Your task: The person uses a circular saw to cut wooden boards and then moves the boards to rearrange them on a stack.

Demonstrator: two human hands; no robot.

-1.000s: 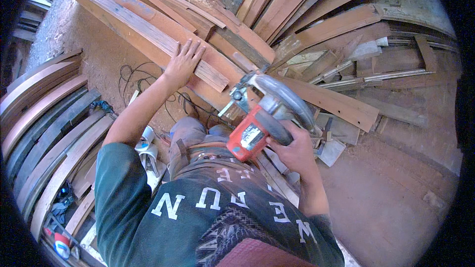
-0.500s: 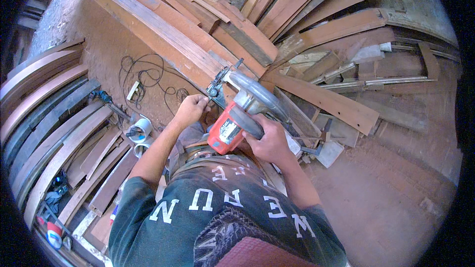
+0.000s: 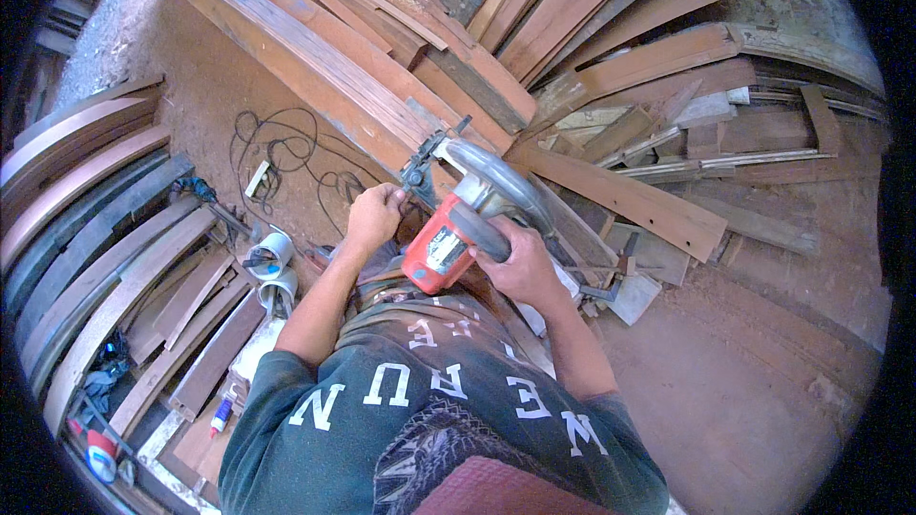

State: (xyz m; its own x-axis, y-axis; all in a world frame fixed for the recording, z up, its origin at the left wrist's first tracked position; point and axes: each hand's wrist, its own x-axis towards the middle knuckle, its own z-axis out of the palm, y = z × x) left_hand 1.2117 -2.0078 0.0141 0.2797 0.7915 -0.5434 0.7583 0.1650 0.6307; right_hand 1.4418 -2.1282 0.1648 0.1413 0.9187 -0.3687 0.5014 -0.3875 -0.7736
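A red circular saw (image 3: 437, 250) with a dark handle and a grey metal blade guard (image 3: 496, 178) is in front of my body, at the end of a long wooden beam (image 3: 315, 62). My right hand (image 3: 523, 265) is wrapped round the saw's handle. At the saw's far left, my left hand (image 3: 375, 216) is closed, its thumb and fingertips pinched together right beside the metal fittings (image 3: 417, 172) of the base plate. What lies between those fingertips is too small to make out.
A dark cable (image 3: 277, 148) lies coiled on the dusty floor, a small pale block (image 3: 257, 178) beside it. Curved timbers (image 3: 114, 257) are stacked at left, near white containers (image 3: 270, 253). Planks (image 3: 630, 195) and offcuts spread to the right; more boards (image 3: 582, 10) lie at the far side.
My left forearm and sleeve have shifted slightly right, uncovering a small bottle among the timbers at lower left. Both hands keep nearly the same places at the saw.
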